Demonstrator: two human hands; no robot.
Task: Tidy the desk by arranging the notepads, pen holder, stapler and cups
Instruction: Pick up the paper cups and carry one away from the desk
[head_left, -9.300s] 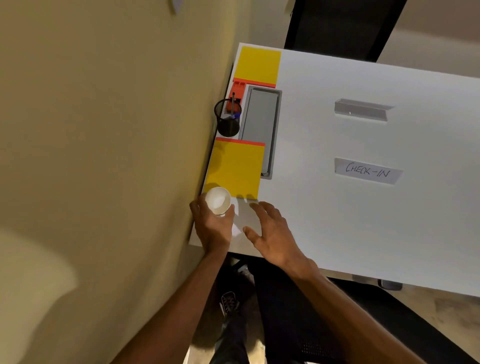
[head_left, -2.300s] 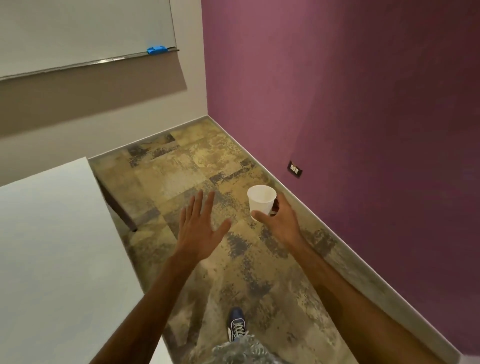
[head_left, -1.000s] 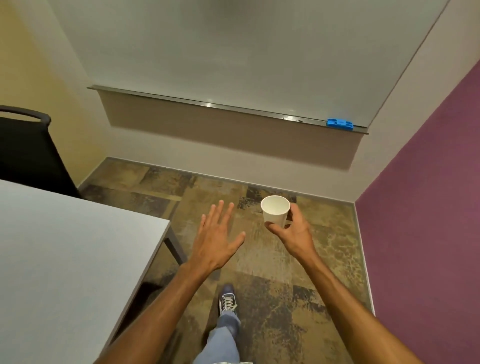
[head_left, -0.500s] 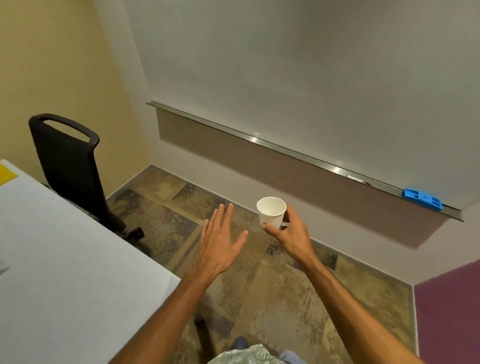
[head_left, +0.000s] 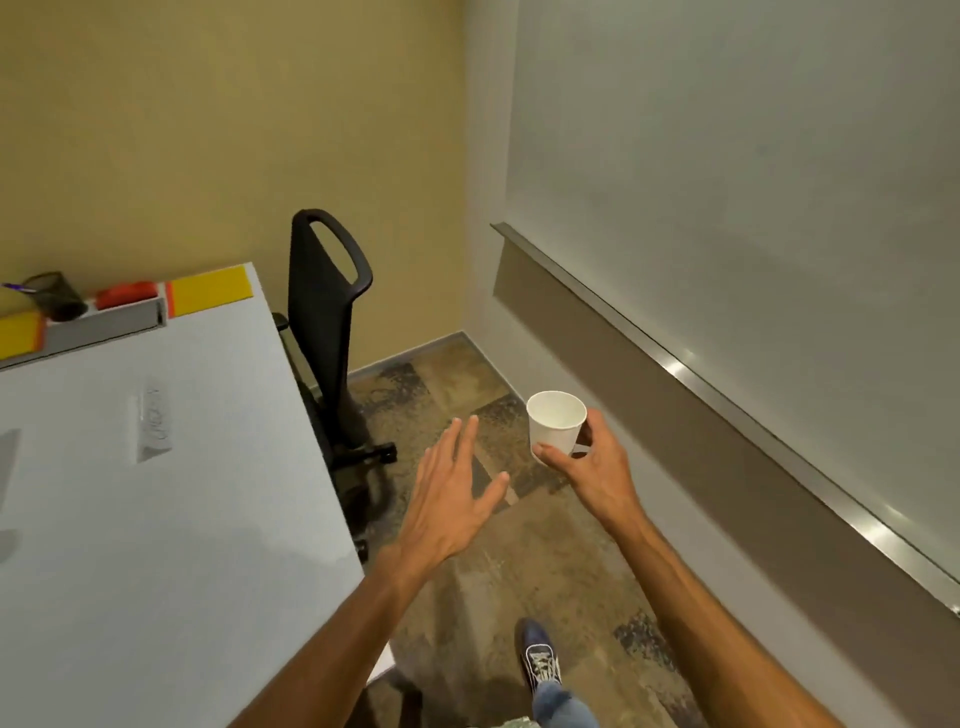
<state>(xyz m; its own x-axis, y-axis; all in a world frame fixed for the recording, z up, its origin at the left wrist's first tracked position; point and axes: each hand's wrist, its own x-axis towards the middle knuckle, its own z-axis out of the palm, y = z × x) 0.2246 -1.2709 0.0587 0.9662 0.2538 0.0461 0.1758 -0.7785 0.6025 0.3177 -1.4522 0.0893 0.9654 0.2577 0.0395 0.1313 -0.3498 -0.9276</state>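
Desk (head_left: 156, 519) now back in view, right hand (head_left: 597, 475) fingers gripping upright cup (head_left: 555, 426), left hand (head_left: 449, 501) spread empty

We note the desk (head_left: 156, 519) is bare across near and middle. Its far left edge is crowded: pen holder (head_left: 57, 296), stapler (head_left: 127, 294), notepads (head_left: 210, 289). A chair (head_left: 327, 312) blocks its far right corner.
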